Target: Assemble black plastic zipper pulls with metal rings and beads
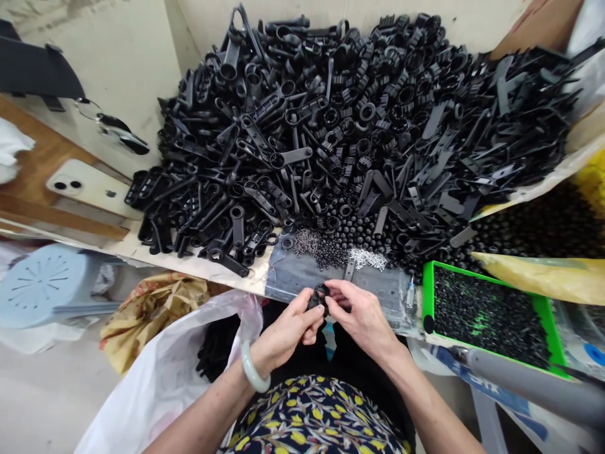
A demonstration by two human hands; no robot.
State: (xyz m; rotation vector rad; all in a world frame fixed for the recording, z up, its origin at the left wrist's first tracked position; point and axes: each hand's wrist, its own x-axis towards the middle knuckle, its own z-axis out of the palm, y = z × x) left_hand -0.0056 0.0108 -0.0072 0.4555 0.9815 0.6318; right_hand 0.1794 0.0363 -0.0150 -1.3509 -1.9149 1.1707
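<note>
Just in front of the bench edge, my left hand (300,318) is closed round a small black plastic part with a ring-shaped end (320,294). My right hand (357,312) pinches the other side of the same part, thumb and fingers bent against it. Fingers cover much of the part. Beyond the hands lies a grey work mat (302,274). At its far side are a small heap of silver pins (367,258) and a heap of tiny dark pieces (321,249). A short dark strip (350,271) rests on the mat near the pins.
A large heap of black plastic parts (293,126) covers the bench behind. To the right stands a green tray (501,287) of small black pieces. A white plastic bag (179,378) hangs open at left, near a blue stool (45,284). A phone (89,189) leans at the left.
</note>
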